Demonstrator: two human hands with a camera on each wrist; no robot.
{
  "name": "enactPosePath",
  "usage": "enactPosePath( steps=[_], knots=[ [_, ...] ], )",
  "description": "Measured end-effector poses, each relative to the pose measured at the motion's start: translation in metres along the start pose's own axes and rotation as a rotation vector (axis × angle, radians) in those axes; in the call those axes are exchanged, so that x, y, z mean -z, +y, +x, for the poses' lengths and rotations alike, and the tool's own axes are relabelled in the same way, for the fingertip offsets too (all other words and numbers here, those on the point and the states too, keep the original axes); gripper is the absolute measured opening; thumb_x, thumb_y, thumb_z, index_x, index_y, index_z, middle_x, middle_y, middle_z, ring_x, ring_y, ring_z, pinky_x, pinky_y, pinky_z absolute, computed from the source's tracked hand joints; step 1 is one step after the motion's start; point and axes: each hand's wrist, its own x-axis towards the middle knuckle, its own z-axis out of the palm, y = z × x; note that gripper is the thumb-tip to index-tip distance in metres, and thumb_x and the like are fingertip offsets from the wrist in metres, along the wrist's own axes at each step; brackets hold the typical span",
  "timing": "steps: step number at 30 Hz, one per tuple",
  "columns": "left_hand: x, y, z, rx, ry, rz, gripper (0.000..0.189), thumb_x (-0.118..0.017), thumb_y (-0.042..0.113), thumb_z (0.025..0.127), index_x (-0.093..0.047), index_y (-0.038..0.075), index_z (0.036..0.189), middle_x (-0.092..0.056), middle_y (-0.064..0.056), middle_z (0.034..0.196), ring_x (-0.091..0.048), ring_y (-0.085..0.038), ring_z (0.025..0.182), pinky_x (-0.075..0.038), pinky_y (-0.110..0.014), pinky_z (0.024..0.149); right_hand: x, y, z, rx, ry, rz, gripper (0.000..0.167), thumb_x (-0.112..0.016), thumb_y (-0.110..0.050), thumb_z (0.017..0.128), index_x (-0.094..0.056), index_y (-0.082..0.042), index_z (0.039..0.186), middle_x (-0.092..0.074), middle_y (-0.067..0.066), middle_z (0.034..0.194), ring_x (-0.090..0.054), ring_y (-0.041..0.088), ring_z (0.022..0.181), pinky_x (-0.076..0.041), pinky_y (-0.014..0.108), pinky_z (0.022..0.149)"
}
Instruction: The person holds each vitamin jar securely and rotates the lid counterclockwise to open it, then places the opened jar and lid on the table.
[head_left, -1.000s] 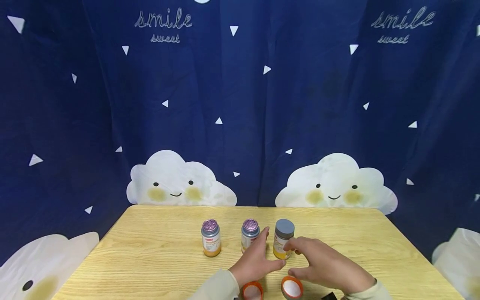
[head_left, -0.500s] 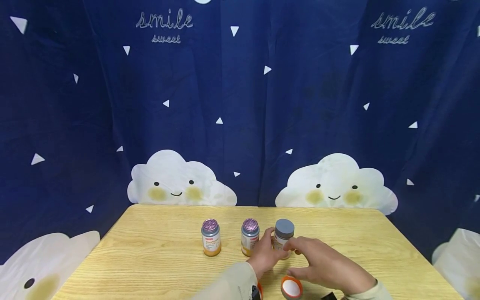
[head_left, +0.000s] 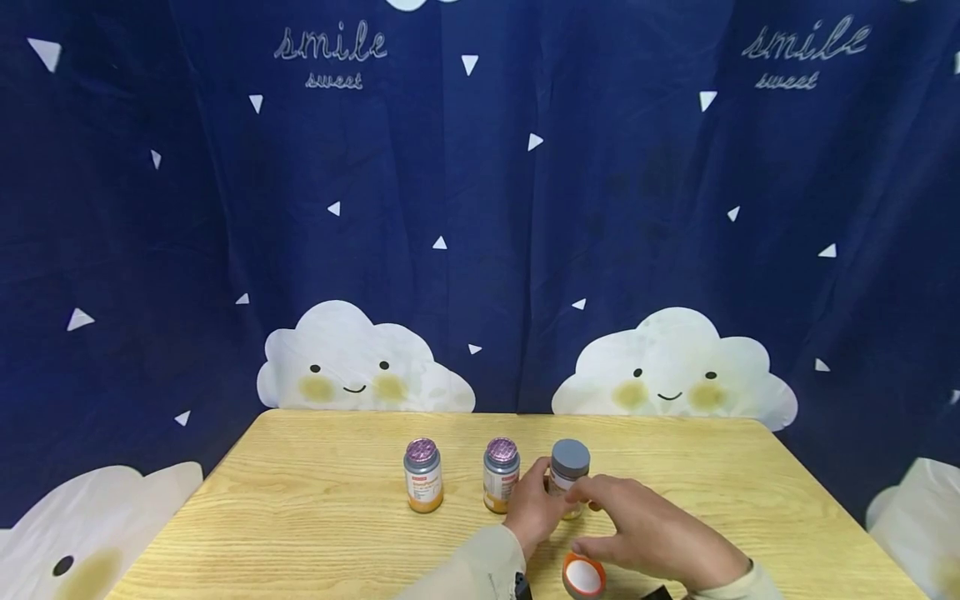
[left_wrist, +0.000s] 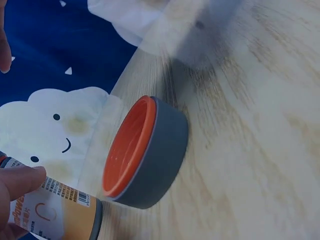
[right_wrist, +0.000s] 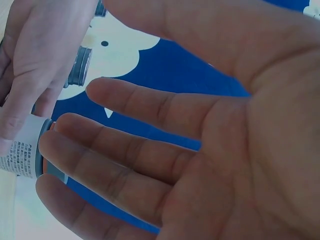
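Capped bottle (left_wrist: 70,212) in the left hand's (head_left: 534,510) grip — right of the middle bottle (head_left: 501,482)
Right hand (head_left: 654,532) just to its right, fingers loosely extended, holding nothing — a firm hold low down, bottle upright, should leave the grey lid (head_left: 570,457) free to turn, best taken evenly round its rim

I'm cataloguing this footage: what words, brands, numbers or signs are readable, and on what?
"smile": blue curtain, upper left and upper right.
"sweet": same curtain, below each "smile".
"Power": capped bottle, left wrist view; the letters before it are unclear.
Too small or blurred: other print on the capped bottle; labels on the left bottle and middle bottle.
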Motion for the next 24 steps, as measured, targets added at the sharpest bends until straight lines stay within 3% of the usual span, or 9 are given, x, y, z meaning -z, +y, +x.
enactPosePath(
  steps=[6,11,16,24],
  knots=[
    [0.006,-0.002,-0.005,-0.004,-0.072,-0.086,0.047,-0.083,0.016,0.075,-0.062,0.023,0.117,-0.067,0.004,0.097,-0.06,-0.015,0.091,-0.048,-0.035,0.078,0.0,-0.001,0.0,-0.017,-0.004,0.031,0.034,-0.078,-0.032,0.08,-0.062,-0.02,0.107,-0.064,-0.008,0.105,-0.059,0.017,0.092,-0.05,0.038,0.079],
    [0.021,0.001,-0.012,-0.019,-0.166,-0.157,0.046,-0.081,0.024,0.078,-0.061,0.03,0.119,-0.065,0.006,0.105,-0.058,-0.016,0.101,-0.046,-0.041,0.087,0.002,-0.005,0.0,0.055,0.049,0.037,0.032,-0.077,-0.036,0.082,-0.062,-0.022,0.107,-0.064,-0.012,0.102,-0.062,0.015,0.094,-0.052,0.035,0.08],
    [0.043,0.004,-0.022,-0.055,-0.214,-0.123,0.049,-0.08,0.029,0.079,-0.058,0.035,0.122,-0.064,0.008,0.113,-0.057,-0.017,0.103,-0.046,-0.041,0.087,0.001,-0.009,0.0,0.141,0.115,0.046,0.027,-0.075,-0.034,0.085,-0.062,-0.022,0.105,-0.064,-0.013,0.099,-0.061,0.008,0.092,-0.053,0.029,0.078],
    [0.083,0.004,-0.039,-0.145,-0.251,-0.069,0.052,-0.08,0.031,0.08,-0.057,0.026,0.126,-0.065,0.007,0.112,-0.063,-0.014,0.1,-0.051,-0.036,0.087,-0.005,-0.019,0.006,0.22,0.161,0.127,0.028,-0.073,-0.026,0.087,-0.058,-0.017,0.108,-0.064,-0.008,0.096,-0.061,0.003,0.084,-0.054,0.025,0.073]
  ],
)
